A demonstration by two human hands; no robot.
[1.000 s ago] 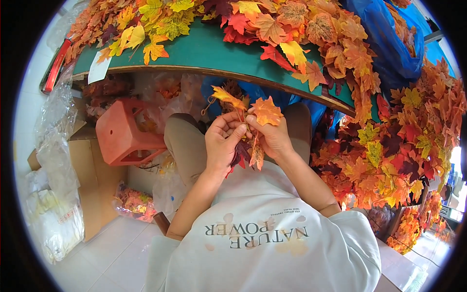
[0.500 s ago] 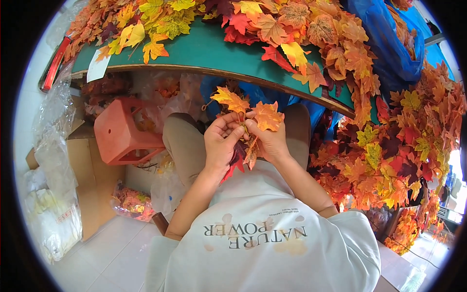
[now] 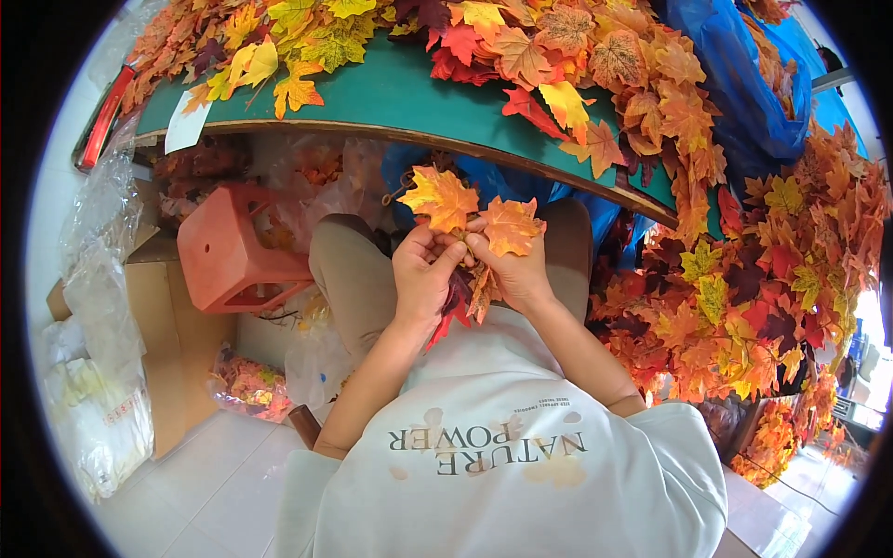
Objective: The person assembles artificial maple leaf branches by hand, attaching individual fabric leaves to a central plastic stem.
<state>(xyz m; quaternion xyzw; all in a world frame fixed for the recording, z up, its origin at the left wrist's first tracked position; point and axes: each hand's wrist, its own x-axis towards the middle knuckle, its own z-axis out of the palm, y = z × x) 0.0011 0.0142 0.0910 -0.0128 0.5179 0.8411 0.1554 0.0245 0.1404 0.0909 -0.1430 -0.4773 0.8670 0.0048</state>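
Observation:
Above my lap, both hands meet around a small sprig of artificial maple leaves. My left hand is closed in a pinch on its stem. My right hand pinches the same spot from the other side, thumb against the stem. A yellow-orange maple leaf stands above the left fingers, and an orange maple leaf covers part of the right fingers. Below the hands hang a dark red leaf and a brownish-orange leaf. The exact join between the fingertips is hidden.
Ahead curves a green tabletop piled with loose autumn leaves. Leaf garlands hang at the right, below a blue plastic bag. To the left are a red plastic stool, a cardboard box and clear plastic bags.
The yellow-orange leaf has turned to face more upward and now covers more of the left fingers. Both hands stay in nearly the same place, still gripping the sprig.

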